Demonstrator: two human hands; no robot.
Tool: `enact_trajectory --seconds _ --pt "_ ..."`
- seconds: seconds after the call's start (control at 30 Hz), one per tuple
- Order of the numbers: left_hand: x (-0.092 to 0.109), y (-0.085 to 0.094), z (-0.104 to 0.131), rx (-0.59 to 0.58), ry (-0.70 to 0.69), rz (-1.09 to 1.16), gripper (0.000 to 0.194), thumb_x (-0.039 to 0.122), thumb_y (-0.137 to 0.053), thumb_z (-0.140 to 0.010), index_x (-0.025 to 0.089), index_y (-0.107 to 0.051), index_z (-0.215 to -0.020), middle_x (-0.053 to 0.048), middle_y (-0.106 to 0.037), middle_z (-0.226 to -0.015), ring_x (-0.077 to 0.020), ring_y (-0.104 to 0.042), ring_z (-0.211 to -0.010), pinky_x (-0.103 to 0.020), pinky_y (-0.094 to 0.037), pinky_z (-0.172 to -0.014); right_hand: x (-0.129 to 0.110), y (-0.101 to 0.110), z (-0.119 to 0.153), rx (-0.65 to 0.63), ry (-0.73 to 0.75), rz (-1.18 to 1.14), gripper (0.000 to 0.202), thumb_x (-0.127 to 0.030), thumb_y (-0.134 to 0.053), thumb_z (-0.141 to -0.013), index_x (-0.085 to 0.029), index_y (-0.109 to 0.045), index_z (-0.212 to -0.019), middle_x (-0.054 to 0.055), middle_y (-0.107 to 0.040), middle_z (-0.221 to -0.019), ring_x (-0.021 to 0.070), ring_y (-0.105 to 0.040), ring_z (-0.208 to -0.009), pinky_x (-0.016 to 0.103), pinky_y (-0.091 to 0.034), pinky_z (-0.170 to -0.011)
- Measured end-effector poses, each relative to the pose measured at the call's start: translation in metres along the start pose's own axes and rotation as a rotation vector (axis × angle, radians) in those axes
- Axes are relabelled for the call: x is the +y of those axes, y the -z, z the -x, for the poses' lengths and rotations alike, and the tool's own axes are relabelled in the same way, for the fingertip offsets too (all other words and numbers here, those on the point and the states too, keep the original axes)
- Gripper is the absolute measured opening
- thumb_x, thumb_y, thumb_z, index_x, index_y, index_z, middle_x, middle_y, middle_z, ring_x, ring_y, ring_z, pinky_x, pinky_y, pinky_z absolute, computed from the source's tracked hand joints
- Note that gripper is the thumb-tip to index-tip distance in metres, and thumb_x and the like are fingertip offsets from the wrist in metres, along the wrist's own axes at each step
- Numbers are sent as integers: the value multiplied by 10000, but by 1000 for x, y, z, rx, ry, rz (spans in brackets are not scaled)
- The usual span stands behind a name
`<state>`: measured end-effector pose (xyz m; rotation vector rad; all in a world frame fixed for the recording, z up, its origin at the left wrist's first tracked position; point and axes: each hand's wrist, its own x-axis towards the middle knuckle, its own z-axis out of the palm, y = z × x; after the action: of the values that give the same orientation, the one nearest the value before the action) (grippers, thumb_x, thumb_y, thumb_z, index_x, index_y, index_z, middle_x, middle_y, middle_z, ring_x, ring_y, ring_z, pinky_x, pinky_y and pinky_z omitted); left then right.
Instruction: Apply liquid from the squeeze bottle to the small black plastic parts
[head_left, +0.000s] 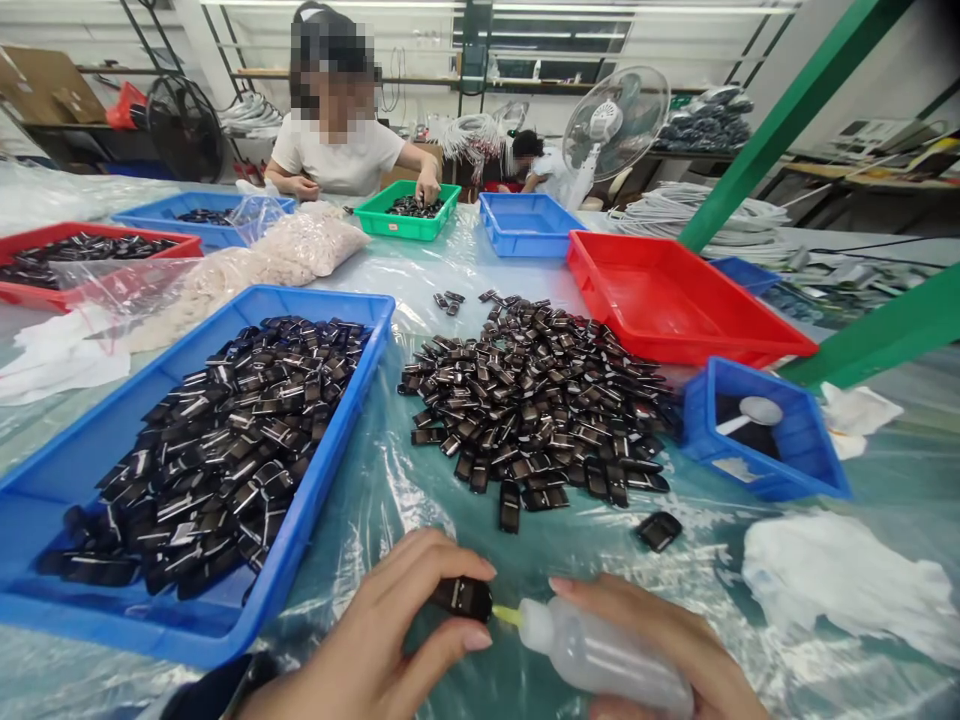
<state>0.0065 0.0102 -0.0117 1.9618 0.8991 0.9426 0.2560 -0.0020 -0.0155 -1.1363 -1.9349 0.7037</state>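
My left hand [409,625] is closed on a small dark, glossy plastic piece [466,598], pinched between thumb and fingers. In my right hand [660,640] lies a translucent squeeze bottle [600,650] with a yellow nozzle tip [508,615]. The tip points left and meets, or nearly meets, the end of the piece; I cannot tell if they touch. Beyond my hands is a heap of similar dark pieces [536,390] on the plastic-covered table, with one loose piece [659,531] nearer my right hand. What the bottle contains is unclear.
A blue tray [330,475] of dark pieces stands at left. At right are a small blue bin [765,480] with a scoop [760,411], a red tray [675,300], a white cloth [847,580] and a green post [787,120]. A co-worker [337,150] reaches into a green tray [405,232].
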Motion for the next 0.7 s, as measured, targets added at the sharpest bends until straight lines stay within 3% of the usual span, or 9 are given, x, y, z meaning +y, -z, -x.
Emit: enact_trajectory --seconds 0.13,0.3,0.57,0.7 --pt "1 0 1 -18 -10 -14 183 269 -524 -957 244 -531 -1138 -32 -609 -954 -178 -594 -850 -273 -482 -753 3 3 2 -1 11 38 476 -539 -726 -698 -476 -640 -1162 -1 -771 -830 243 -737 -693 301 -610 -553" --pt "5 0 1 10 25 -26 182 345 -499 -966 256 -558 -1113 -33 -632 -910 -187 -606 -806 -288 -496 -710 2 6 2 -71 -86 -18 436 -586 -695 -696 -469 -675 -1115 15 -750 -755 254 -719 -656 326 -608 -528" --pt "12 3 -1 1 58 -92 182 361 -499 -963 262 -571 -1097 -19 -656 -897 -177 -633 -814 -263 -514 -721 -8 4 -8 -52 -60 -13 504 -435 -764 -702 -565 -595 -1159 -41 -730 -687 211 -702 -572 281 -593 -498" --pt "7 2 0 15 1 -97 186 357 -494 -966 254 -551 -1110 -17 -647 -895 -170 -633 -807 -246 -504 -710 -9 3 -6 -59 -100 -46 506 -428 -759 -712 -571 -587 -1165 -39 -732 -706 215 -701 -582 277 -580 -472"
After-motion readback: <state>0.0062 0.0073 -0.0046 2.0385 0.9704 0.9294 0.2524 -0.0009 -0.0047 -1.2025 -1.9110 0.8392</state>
